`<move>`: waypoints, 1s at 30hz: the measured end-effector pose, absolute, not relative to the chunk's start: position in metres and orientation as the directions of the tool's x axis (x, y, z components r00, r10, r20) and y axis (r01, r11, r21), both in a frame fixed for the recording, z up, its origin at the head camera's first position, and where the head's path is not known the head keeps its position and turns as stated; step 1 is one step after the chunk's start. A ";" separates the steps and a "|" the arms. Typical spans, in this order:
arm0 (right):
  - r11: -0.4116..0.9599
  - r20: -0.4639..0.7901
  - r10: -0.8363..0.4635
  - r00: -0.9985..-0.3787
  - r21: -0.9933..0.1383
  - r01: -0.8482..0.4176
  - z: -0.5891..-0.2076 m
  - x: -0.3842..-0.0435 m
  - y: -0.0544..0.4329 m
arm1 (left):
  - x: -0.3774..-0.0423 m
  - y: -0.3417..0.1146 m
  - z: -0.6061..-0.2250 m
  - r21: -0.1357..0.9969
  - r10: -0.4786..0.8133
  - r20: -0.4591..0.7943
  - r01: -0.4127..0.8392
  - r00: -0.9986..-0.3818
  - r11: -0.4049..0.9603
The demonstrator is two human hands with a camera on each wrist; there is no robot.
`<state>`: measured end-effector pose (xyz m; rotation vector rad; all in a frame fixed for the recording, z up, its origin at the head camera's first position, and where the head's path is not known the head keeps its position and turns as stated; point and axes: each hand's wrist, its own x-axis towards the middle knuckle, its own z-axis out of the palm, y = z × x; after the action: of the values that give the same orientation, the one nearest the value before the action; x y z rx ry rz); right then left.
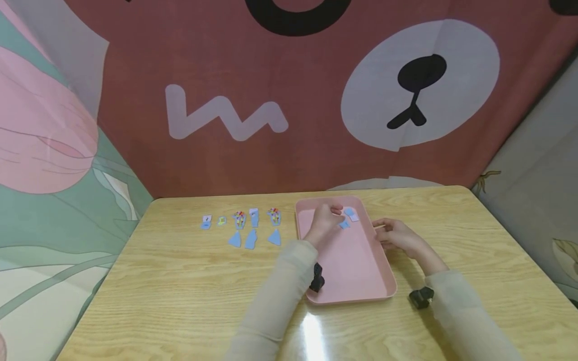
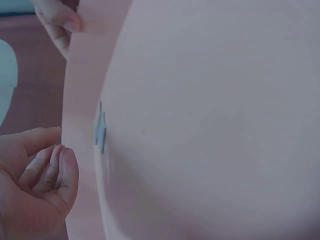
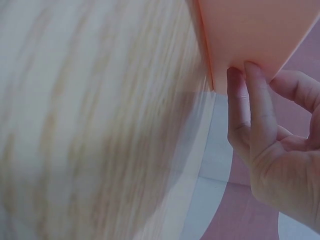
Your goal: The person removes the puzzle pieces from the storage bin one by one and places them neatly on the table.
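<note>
Over the far part of the pink tray (image 1: 345, 265), my left hand (image 1: 324, 220) hovers with loosely bent fingers and nothing visible between them. Small blue flat pieces (image 1: 344, 223) lie in the tray just right of its fingertips, one with a whitish part (image 1: 353, 217). In the left wrist view, the left hand (image 2: 37, 182) shows beside blue pieces (image 2: 100, 131) near the tray wall. My right hand (image 1: 399, 236) grips the tray's right side; in the right wrist view its fingertips (image 3: 255, 70) press the outer wall while another digit reaches over the rim.
Left of the tray on the wooden table (image 1: 189, 291) lie plain blue pieces (image 1: 251, 239) in a row. Behind them is a row of printed pieces, some multicoloured (image 1: 240, 219), one blue and whitish (image 1: 206, 222). A patterned curtain (image 1: 226, 165) hangs behind the table.
</note>
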<state>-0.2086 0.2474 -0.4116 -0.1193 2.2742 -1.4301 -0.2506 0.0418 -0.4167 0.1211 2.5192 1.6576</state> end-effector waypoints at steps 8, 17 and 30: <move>0.463 -0.326 -0.295 -0.898 -0.871 0.164 -0.413 -0.210 0.248 | -0.248 0.044 -0.426 0.877 0.118 -0.089 -0.022 -0.989 0.479; 0.466 -0.333 -0.289 -0.897 -0.868 0.172 -0.413 -0.209 0.247 | -0.246 0.043 -0.436 0.828 0.107 -0.059 0.011 -0.992 0.560; 0.469 -0.334 -0.284 -0.899 -0.866 0.173 -0.413 -0.209 0.246 | -0.245 0.046 -0.437 0.726 0.139 -0.091 0.029 -0.986 0.687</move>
<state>-0.2092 0.2465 -0.4128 -0.0929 2.2865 -1.4199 -0.2446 0.0463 -0.4366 0.1381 2.7560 1.1826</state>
